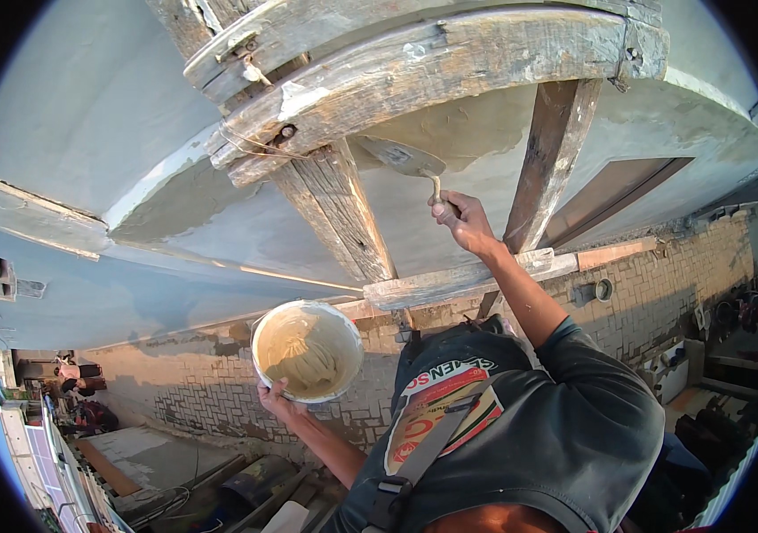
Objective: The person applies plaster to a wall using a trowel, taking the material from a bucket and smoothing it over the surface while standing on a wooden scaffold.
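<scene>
My left hand (283,401) is closed on the near rim of a round white bucket (354,322), which tilts so that its inside shows. Smooth beige plaster paste (303,362) sits in it, heaped and ridged in the middle. Higher up and to the right, my right hand (465,222) wraps round the handle of a trowel (407,158). The trowel's flat metal blade lies close to the grey wall (432,222), beside a damp, darker plaster patch (476,129); whether it touches the wall I cannot tell. Part of the blade's left end is hard to separate from the wall.
Weathered scaffold planks (450,53) cross above my hands, joined to a left post (334,209) and a right post (556,160). A lower board (459,282) runs before my waist. Brick paving (192,391) lies well below; a pail (603,290) stands on it to the right.
</scene>
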A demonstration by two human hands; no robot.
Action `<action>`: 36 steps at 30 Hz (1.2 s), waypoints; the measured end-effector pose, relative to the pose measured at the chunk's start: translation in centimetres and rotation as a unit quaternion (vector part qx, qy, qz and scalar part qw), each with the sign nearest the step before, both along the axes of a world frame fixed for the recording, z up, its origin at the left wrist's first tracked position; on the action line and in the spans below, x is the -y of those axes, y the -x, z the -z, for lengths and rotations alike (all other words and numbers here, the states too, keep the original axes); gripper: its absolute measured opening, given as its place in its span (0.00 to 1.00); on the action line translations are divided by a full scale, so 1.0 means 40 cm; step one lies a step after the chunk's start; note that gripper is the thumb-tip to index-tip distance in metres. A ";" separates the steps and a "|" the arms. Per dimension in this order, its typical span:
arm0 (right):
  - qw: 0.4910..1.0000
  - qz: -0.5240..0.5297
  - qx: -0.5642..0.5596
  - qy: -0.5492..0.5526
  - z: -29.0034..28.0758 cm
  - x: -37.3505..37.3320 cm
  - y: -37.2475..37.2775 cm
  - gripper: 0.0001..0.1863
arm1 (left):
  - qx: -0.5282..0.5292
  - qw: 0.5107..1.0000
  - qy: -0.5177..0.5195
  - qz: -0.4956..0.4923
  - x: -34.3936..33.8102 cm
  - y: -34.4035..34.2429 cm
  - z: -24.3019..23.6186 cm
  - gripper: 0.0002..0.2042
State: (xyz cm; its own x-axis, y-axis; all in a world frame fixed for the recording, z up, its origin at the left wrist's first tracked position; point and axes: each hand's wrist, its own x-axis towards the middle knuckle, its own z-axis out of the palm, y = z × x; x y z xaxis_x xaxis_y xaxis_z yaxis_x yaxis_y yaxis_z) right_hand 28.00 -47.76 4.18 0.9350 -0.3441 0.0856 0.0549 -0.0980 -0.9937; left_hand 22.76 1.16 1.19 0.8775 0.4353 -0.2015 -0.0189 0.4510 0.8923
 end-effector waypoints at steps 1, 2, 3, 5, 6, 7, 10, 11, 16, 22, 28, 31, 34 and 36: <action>1.000 0.001 0.001 0.001 -0.031 -0.007 -0.008 0.12 | 0.009 1.000 0.004 0.021 0.000 -0.003 0.006 0.19; 0.998 -0.014 0.002 0.061 -0.065 -0.016 -0.020 0.12 | 0.011 1.000 0.004 0.021 0.003 -0.010 0.013 0.19; 0.992 -0.026 0.000 0.119 -0.085 -0.029 -0.027 0.12 | -0.001 1.000 0.008 0.020 0.006 -0.013 0.013 0.19; 0.987 -0.034 -0.018 0.159 -0.109 -0.039 -0.069 0.11 | -0.014 1.000 0.010 0.021 0.016 -0.021 0.007 0.20; 0.984 -0.020 -0.026 0.177 -0.139 -0.044 -0.086 0.12 | -0.025 1.000 0.002 0.012 0.024 -0.026 -0.001 0.19; 0.980 -0.006 -0.035 0.195 -0.154 -0.048 -0.093 0.12 | -0.037 0.999 -0.005 0.002 0.026 -0.028 -0.005 0.19; 0.992 0.091 0.077 -0.044 -0.120 0.021 -0.050 0.14 | -0.001 1.000 0.007 0.024 -0.009 -0.003 0.020 0.18; 0.993 0.084 0.077 -0.041 -0.114 0.039 -0.037 0.14 | 0.000 1.000 0.010 0.017 -0.015 0.003 0.029 0.18; 0.996 0.061 0.065 0.002 -0.086 0.038 0.029 0.12 | -0.020 0.999 0.023 -0.011 -0.023 0.016 0.023 0.18; 0.926 0.010 -0.040 0.376 -0.086 -0.021 -0.053 0.07 | -0.033 0.999 -0.015 0.022 0.009 -0.024 0.034 0.18; 0.978 0.176 0.108 0.041 -0.201 0.029 -0.001 0.08 | 0.013 0.999 0.032 0.012 0.007 0.018 0.026 0.17; 0.979 0.155 0.108 0.078 -0.160 0.029 0.041 0.08 | -0.006 1.000 0.030 0.000 -0.012 0.026 0.049 0.16; 0.969 0.090 0.044 0.226 -0.085 0.026 0.015 0.08 | -0.007 1.000 0.028 0.000 -0.004 0.020 0.060 0.16; 0.929 0.064 -0.015 0.364 -0.070 0.011 -0.008 0.09 | -0.026 1.000 0.007 0.000 -0.002 0.004 0.068 0.16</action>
